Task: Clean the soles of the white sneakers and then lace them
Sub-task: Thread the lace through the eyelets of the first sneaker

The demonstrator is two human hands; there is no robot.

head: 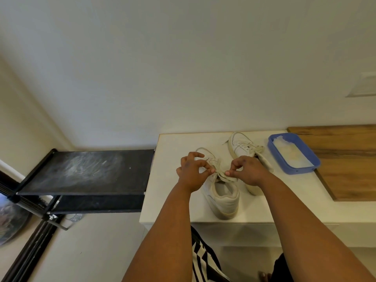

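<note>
Now, hands: both are raised over the near sneaker, working its lace.
Left hand (192,171): thumb and forefinger pinch one part of the lace (218,172); the other fingers curl loosely above it.
Right hand (249,170): thumb and forefinger pinch the lace just beside the left hand's grip, with the remaining fingers bent.
Near sneaker (222,197): white, upright on its sole, heel opening toward the person, toe pointing to the wall; its lace is gathered at the top of the tongue between the two hands.
Far sneaker (243,148): white, lying tilted behind the right hand, laces threaded, with a loose end trailing on the surface; its heel end is hidden behind the right wrist.
White tabletop (171,180): carries both sneakers, which sit near each other at its middle.
Blue tray (293,152): rectangular, to the right of the far sneaker, holding something pale and whitish; it rests partly on the wooden board.
Wooden board (345,159): covers the right part of the tabletop.
Black rack (85,171): stands to the left of the table, its top shelf marked with whitish smears.
</note>
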